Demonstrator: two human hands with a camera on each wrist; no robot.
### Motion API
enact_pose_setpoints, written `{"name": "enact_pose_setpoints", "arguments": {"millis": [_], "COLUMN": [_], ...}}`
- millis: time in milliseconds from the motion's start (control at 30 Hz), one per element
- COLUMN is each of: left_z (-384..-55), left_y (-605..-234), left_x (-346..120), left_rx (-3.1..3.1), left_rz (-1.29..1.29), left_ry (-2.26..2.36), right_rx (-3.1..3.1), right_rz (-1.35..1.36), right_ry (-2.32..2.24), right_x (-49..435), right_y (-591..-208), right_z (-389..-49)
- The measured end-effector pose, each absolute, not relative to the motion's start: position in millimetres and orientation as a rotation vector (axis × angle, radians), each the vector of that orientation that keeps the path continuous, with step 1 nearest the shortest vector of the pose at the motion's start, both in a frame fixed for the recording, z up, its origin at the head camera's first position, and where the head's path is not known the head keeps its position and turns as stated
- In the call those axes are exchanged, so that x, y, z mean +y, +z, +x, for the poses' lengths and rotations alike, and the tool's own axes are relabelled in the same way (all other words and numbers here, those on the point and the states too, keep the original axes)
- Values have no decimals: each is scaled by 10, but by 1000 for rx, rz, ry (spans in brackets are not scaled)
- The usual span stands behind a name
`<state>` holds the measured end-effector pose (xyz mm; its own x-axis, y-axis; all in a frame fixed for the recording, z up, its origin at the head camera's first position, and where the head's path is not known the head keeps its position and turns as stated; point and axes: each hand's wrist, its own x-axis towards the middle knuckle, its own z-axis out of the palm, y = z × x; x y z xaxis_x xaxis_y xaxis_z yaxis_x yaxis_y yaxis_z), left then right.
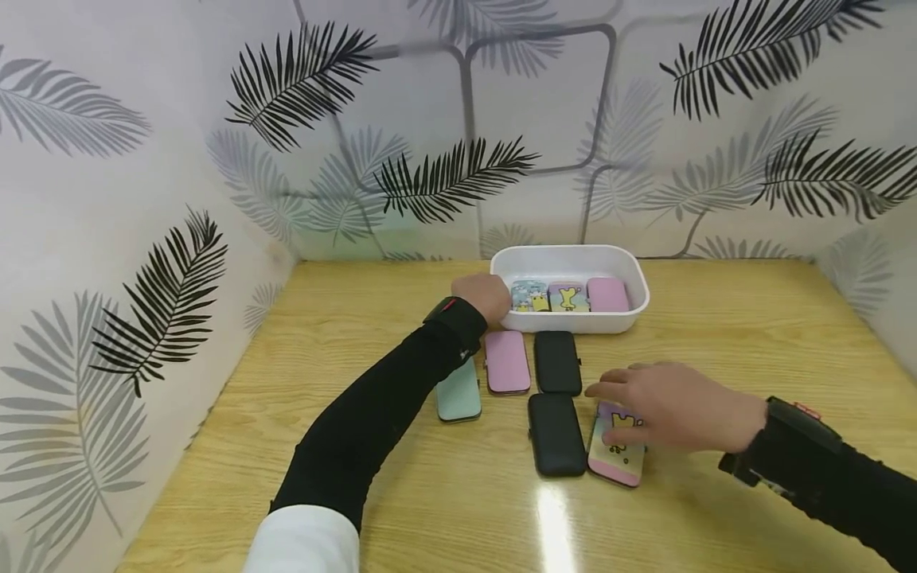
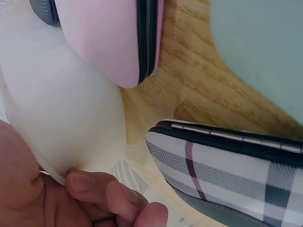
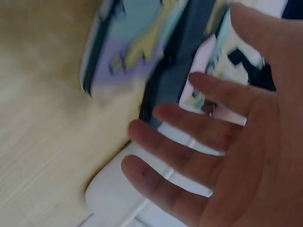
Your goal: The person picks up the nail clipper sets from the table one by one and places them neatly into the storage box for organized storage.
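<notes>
My left hand (image 1: 485,296) is at the left end of a white plastic box (image 1: 569,321); in the left wrist view its curled fingers (image 2: 102,189) grip the box's rim. Inside the box lie a blue patterned case, a giraffe-print case (image 1: 568,298) and a pink case (image 1: 607,294). My right hand (image 1: 669,406) hovers, fingers spread, over a flat case with a yellow cartoon print (image 1: 618,458). In the right wrist view this case, blurred, appears apart from the fingers.
On the wooden table (image 1: 358,334) lie a pink case (image 1: 507,362), a mint case (image 1: 459,394), and two black cases, one farther (image 1: 558,362), one nearer (image 1: 556,435). A plaid case (image 2: 227,172) shows beside the mint one in the left wrist view. A leaf-patterned wall stands behind.
</notes>
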<state>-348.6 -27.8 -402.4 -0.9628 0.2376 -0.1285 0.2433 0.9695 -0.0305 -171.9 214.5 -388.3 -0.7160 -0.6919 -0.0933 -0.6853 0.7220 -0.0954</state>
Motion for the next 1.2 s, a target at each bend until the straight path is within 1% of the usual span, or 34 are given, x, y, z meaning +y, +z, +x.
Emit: {"name": "enact_pose_setpoints", "arguments": {"millis": [167, 300, 500, 667, 800, 967, 1067, 1200], "left_z": [-3459, -3452, -3492, -3571, -3595, -3575, -3541, -3497], "left_y": [-3989, -3997, -4033, -4085, -4081, -4060, -4045, -4035], "left_x": [-313, -327, -315, -293, -286, -284, -284, -280], "left_rx": [3002, 2995, 2984, 2967, 2973, 2998, 2997, 2997], "left_rz": [359, 352, 345, 351, 351, 353, 352, 339], "left_ry": [-79, -67, -81, -98, -110, -110, -90, -60], "right_rx": [2787, 2787, 2752, 2778, 2870, 2950, 2948, 2930], "right_rz": [-1035, -1035, -1049, -1073, -1069, -1027, -1005, -944], "right_ry": [11, -2, 2, -6, -61, -97, -139, -193], "right_x": [2027, 1996, 1969, 1966, 2000, 2124, 2213, 2284], "right_y": [-3986, -4049, -4066, -3913, -3672, -3418, -3367, -3400], "right_z": [-1577, -1542, -1569, -1672, -1889, -2323, -2610, -2957]}}
